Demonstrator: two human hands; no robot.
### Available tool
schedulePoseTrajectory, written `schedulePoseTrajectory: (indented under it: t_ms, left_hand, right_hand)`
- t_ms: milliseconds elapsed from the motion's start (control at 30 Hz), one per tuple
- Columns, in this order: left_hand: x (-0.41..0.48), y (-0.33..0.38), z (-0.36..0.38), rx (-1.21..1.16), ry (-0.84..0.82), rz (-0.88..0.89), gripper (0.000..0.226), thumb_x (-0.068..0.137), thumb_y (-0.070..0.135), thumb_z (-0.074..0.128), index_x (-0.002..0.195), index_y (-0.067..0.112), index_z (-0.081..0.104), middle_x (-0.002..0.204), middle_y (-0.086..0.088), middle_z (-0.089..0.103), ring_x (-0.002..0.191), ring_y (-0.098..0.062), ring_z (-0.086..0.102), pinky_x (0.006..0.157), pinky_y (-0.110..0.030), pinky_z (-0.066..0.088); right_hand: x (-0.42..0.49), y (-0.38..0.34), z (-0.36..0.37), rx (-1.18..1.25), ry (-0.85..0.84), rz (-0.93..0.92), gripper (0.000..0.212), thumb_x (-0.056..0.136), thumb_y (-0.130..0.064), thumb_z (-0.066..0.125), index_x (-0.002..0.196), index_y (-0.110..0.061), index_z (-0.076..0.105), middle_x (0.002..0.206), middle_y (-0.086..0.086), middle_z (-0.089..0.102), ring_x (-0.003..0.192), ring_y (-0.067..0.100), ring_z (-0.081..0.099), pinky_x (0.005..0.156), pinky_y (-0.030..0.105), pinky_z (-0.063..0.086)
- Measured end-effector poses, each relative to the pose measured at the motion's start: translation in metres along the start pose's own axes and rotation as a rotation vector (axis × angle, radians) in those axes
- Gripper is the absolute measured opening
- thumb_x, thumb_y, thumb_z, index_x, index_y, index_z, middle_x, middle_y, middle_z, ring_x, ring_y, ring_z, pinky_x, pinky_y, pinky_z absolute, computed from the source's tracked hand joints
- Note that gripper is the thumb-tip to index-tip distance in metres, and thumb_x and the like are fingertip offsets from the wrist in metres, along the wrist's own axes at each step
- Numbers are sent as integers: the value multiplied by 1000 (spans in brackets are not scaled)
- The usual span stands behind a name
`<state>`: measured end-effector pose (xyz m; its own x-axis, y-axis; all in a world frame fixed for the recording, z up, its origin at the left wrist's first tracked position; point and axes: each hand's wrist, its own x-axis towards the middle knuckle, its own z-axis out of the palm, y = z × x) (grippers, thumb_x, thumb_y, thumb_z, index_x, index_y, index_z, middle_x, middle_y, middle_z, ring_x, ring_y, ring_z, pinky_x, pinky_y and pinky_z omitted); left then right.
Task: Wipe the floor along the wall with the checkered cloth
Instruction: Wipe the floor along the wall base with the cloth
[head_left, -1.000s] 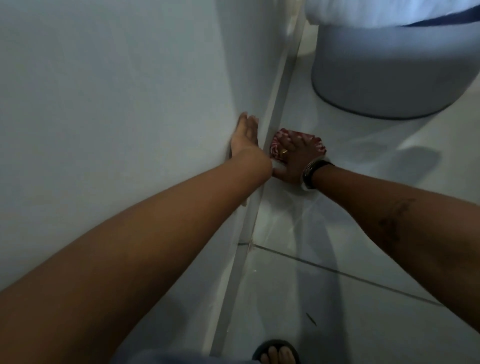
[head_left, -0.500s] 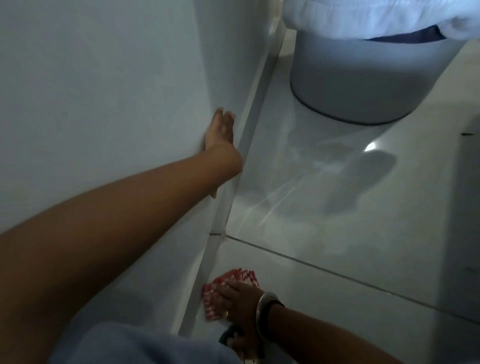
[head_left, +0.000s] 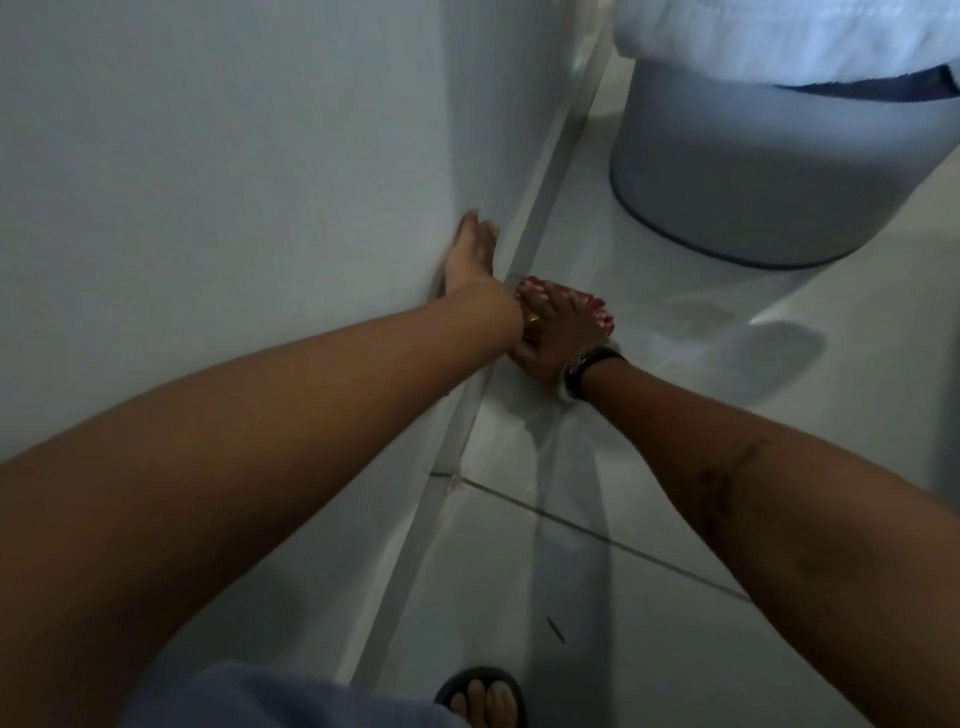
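My right hand (head_left: 556, 332) presses the red and white checkered cloth (head_left: 597, 307) flat onto the glossy white floor tiles (head_left: 649, 597), right beside the baseboard (head_left: 540, 218) of the white wall (head_left: 234, 182). Only the cloth's edges show around my fingers. A dark band sits on that wrist. My left hand (head_left: 470, 254) lies flat against the wall just above the baseboard, fingers spread, holding nothing. My left forearm crosses in front of part of the right hand.
A large grey round tub (head_left: 769, 171) stands on the floor at the upper right, draped with white fabric (head_left: 779, 36). A grout line (head_left: 597, 535) crosses the tiles. My sandalled foot (head_left: 483, 699) is at the bottom edge.
My right hand with the cloth has swept forward along the baseboard, from near my foot out to beside my left hand. The left hand stays braced on the wall.
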<state>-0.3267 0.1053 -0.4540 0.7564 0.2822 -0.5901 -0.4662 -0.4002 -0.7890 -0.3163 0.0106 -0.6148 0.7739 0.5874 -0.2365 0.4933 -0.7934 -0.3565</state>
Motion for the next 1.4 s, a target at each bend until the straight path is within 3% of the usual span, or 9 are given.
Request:
schedulePoseTrajectory:
  t_ms: [200, 367, 500, 800, 867, 1000, 1100, 1233, 1400]
  left_hand:
    - [-7, -1, -4, 53, -29, 19, 120, 70, 74, 49, 151, 11, -14, 160, -18, -13, 147, -35, -15, 116, -56, -9]
    - [-2, 5, -1, 144, -25, -10, 114, 77, 61, 56, 151, 8, -13, 160, -18, -11, 147, -35, -13, 116, -54, -7]
    - [2, 3, -8, 189, -43, -25, 120, 72, 68, 55, 151, 10, -14, 161, -16, -9, 148, -34, -11, 115, -54, -6]
    - [3, -3, 12, 122, 73, -1, 111, 78, 63, 51, 150, 7, -13, 161, -15, -14, 147, -31, -15, 116, -52, -9]
    - [1, -2, 15, 123, 83, 8, 111, 78, 64, 50, 151, 8, -12, 161, -15, -14, 147, -31, -16, 116, -52, -11]
    - [-8, 3, 16, 91, 85, 8, 101, 84, 63, 41, 151, 9, -12, 160, -16, -14, 147, -33, -16, 115, -54, -13]
    - [-12, 1, 14, 76, 93, 4, 105, 82, 64, 44, 151, 8, -12, 160, -17, -14, 147, -33, -16, 115, -54, -12]
    - [-17, 3, 15, 81, 86, 22, 116, 75, 70, 47, 150, 5, -12, 160, -20, -14, 146, -36, -16, 116, -56, -11]
    - [-18, 7, 17, 61, 79, 26, 115, 74, 74, 40, 150, 4, -12, 159, -23, -15, 145, -40, -17, 115, -57, -11]
  right_hand:
    - [-21, -16, 9, -17, -71, -3, 91, 73, -65, 31, 154, -25, 20, 165, 5, 3, 150, 28, -3, 121, 47, 0]
    - [-139, -84, 53, 166, -181, -290, 86, 77, -55, 58, 150, -20, 32, 161, 13, 20, 148, 35, 10, 118, 50, -2]
    - [-185, -124, 84, 117, -230, -348, 91, 77, -59, 54, 151, -12, 27, 161, 13, 20, 149, 34, 6, 111, 51, -15]
    - [-122, -58, 57, -178, -55, -722, 51, 85, -50, 52, 125, -23, 65, 137, 4, 61, 129, 39, 49, 112, 61, 25]
    - [-103, -40, 49, -186, 1, -608, 51, 87, -53, 51, 127, -25, 64, 138, 5, 59, 131, 38, 47, 113, 61, 21]
    - [-58, -11, 27, -238, -2, -339, 65, 90, -61, 32, 146, -28, 41, 155, -1, 38, 146, 31, 24, 116, 57, -3]
    - [-39, 4, 17, -305, -1, -262, 74, 88, -63, 24, 152, -26, 28, 160, 1, 26, 148, 26, 16, 116, 56, -1]
    - [7, 13, 2, -113, 124, 18, 84, 87, -69, 28, 154, -21, 19, 161, 0, 23, 149, 22, 15, 118, 51, 0]
    - [33, 26, -11, -49, 104, 61, 88, 85, -70, 33, 155, -20, 14, 163, 1, 16, 150, 23, 11, 119, 48, 0]
